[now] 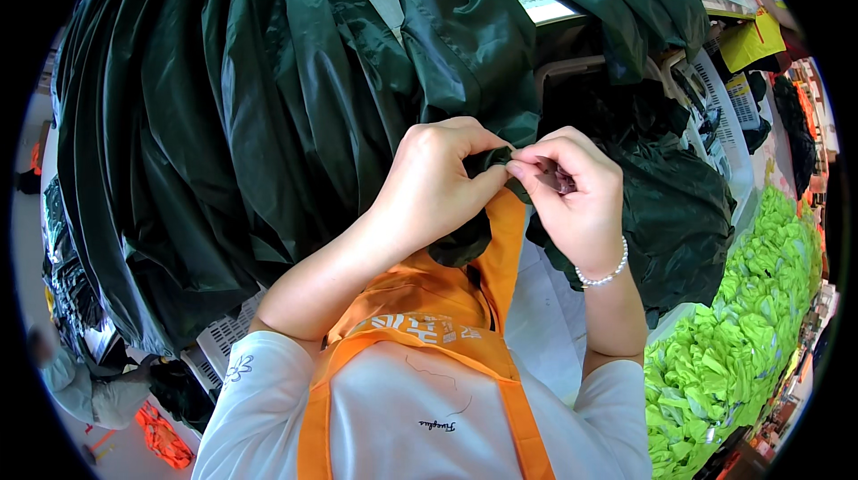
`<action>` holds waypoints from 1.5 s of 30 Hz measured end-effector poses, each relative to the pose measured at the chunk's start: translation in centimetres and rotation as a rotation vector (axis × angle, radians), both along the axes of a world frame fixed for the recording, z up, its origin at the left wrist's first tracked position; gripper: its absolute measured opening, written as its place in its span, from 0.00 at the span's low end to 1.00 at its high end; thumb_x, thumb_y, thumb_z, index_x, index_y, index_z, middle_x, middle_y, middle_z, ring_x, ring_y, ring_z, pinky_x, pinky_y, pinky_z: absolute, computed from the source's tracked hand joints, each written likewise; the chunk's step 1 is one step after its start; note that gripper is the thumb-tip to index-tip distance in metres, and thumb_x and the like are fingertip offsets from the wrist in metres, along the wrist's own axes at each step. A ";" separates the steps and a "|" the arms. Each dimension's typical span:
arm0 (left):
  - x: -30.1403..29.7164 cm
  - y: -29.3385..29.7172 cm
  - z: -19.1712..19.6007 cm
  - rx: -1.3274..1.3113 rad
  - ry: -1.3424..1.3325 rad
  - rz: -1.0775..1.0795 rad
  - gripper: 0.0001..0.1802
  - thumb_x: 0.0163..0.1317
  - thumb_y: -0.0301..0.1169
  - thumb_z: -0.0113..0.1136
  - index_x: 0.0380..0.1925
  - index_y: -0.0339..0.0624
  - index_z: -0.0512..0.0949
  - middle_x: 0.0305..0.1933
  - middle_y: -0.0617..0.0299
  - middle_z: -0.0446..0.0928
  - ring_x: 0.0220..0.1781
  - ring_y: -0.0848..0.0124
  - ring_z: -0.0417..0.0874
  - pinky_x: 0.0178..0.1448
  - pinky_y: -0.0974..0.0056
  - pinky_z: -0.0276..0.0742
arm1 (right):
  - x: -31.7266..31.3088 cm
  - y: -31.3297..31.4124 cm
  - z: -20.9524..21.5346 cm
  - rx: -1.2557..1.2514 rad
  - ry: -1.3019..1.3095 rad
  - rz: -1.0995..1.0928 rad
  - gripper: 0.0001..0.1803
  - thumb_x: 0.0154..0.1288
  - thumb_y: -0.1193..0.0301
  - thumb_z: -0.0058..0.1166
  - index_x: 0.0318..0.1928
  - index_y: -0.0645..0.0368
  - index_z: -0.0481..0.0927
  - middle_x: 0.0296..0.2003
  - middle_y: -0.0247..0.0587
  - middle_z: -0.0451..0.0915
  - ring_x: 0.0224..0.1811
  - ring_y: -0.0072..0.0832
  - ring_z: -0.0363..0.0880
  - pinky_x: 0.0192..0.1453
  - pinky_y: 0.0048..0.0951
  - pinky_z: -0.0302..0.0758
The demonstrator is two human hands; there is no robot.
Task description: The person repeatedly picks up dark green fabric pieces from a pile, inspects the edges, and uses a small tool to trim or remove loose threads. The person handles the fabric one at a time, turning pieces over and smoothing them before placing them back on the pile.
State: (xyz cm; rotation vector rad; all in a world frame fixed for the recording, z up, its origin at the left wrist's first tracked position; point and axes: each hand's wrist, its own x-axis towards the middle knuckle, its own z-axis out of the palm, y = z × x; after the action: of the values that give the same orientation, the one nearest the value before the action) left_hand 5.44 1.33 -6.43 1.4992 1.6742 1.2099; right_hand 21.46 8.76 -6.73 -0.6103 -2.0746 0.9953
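Note:
A large piece of dark green shiny fabric (250,96) hangs and bunches in front of me, filling the upper left. My left hand (433,181) pinches a small folded bit of this fabric close to my chest. My right hand (572,198), with a bead bracelet on its wrist, meets it fingertip to fingertip and grips the same bit, with a small dark item half hidden in its fingers. Beneath both hands lies my orange apron (429,310) over a white shirt.
A heap of bright lime-green fabric pieces (742,328) lies at the right. More dark fabric (679,203) is piled behind my right hand. White perforated crates (223,337) stand at lower left, where another person (89,382) crouches near orange items (165,435).

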 end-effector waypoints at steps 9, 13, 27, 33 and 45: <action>-1.4 -0.4 0.1 0.018 -0.101 -0.016 0.12 0.51 0.22 0.65 0.38 0.34 0.83 0.33 0.61 0.80 0.36 0.74 0.79 0.42 0.72 0.72 | 4.9 2.7 -0.3 0.035 -0.201 -0.439 0.07 0.62 0.77 0.60 0.31 0.65 0.74 0.23 0.34 0.73 0.22 0.18 0.67 0.29 0.20 0.67; -1.5 -0.4 0.4 -0.060 -0.109 -0.029 0.12 0.51 0.21 0.65 0.38 0.34 0.83 0.34 0.62 0.79 0.36 0.74 0.79 0.42 0.72 0.72 | 7.9 3.9 -1.1 0.061 -0.397 -0.470 0.07 0.60 0.75 0.64 0.36 0.65 0.80 0.31 0.35 0.80 0.23 0.16 0.67 0.28 0.20 0.67; -1.6 -1.3 -1.6 0.616 0.276 0.064 0.19 0.30 0.11 0.64 0.22 0.42 0.71 0.32 0.59 0.74 0.32 0.63 0.76 0.32 0.65 0.74 | 3.1 0.8 -1.7 0.555 0.086 -0.149 0.19 0.33 0.92 0.55 0.30 0.60 0.81 0.29 0.38 0.74 0.21 0.23 0.73 0.19 0.19 0.68; -1.4 -1.7 -1.5 0.557 0.301 -0.078 0.21 0.29 0.17 0.70 0.25 0.43 0.71 0.34 0.59 0.74 0.32 0.61 0.76 0.32 0.63 0.74 | 4.7 -0.2 0.4 -0.010 -0.107 0.023 0.20 0.49 0.88 0.59 0.44 0.62 0.76 0.36 0.38 0.71 0.29 0.18 0.72 0.31 0.18 0.71; -1.5 -1.4 -1.8 0.752 0.471 -0.151 0.16 0.33 0.22 0.67 0.26 0.40 0.73 0.32 0.59 0.73 0.28 0.63 0.75 0.31 0.63 0.74 | 4.6 -0.6 3.9 -0.090 -0.280 -0.043 0.09 0.61 0.78 0.60 0.39 0.63 0.73 0.32 0.39 0.74 0.28 0.27 0.76 0.33 0.23 0.73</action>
State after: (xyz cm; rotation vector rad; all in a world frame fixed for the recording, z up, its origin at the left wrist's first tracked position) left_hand 3.91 -0.02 -8.20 2.4735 1.3832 1.5838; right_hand 26.02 8.12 -2.85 -0.8801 -2.2558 1.0305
